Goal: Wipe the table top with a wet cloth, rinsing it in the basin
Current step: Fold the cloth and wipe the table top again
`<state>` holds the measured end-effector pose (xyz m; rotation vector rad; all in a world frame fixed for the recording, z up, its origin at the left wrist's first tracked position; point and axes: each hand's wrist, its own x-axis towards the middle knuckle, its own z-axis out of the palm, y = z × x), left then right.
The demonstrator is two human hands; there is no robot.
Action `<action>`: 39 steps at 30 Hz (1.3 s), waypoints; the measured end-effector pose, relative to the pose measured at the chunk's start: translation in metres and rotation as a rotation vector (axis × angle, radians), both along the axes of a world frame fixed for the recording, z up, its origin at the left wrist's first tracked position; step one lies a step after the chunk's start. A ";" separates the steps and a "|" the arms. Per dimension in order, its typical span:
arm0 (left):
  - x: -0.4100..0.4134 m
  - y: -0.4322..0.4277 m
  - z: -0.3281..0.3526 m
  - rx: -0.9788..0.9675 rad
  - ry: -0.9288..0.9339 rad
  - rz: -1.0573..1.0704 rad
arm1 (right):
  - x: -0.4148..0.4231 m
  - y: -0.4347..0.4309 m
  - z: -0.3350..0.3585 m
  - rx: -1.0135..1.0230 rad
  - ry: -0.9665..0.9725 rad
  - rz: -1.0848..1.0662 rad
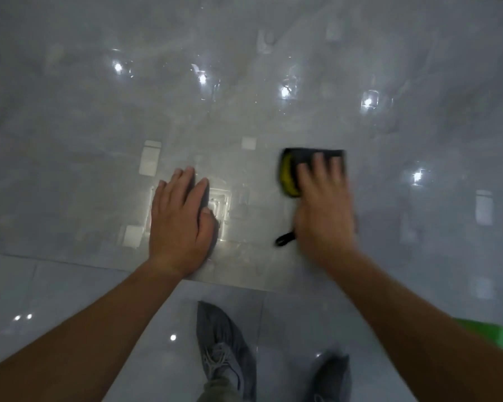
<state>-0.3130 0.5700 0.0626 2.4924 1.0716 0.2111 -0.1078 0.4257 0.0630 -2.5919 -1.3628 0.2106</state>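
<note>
Flat-fingered, my right hand [323,204] presses the blurred yellow-and-grey scrubbing pad [291,175] onto the glossy grey stone slab [244,53], gripping nothing. My left hand [180,219] lies spread, palm down, left of the pad. The slab's front edge runs just behind both wrists, and its surface extends far beyond the pad.

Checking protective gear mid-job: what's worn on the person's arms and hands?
Nothing that shows. The left hand and right hand are bare, no gloves, rings or watch, and both forearms are sleeveless to the picture's edge. The right hand is blurred, so small details are unsure.
</note>
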 end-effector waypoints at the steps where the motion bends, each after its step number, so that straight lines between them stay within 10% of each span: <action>1: -0.001 0.001 0.000 -0.010 -0.016 0.003 | -0.027 0.010 0.000 -0.019 -0.007 0.146; 7: -0.003 0.003 -0.001 -0.046 -0.059 0.005 | -0.038 0.005 0.000 -0.034 0.011 0.439; 14: -0.009 0.004 0.003 -0.181 -0.207 0.053 | 0.027 0.037 0.001 -0.044 0.025 -0.069; 25: -0.035 0.016 -0.008 -0.050 -0.267 0.160 | -0.030 0.002 -0.006 -0.085 -0.083 0.922; 35: -0.033 0.014 -0.005 -0.057 -0.187 0.146 | -0.002 0.001 0.003 -0.014 0.039 0.280; 39: -0.037 0.016 -0.005 -0.189 -0.310 0.199 | -0.062 0.072 -0.002 0.070 -0.019 0.591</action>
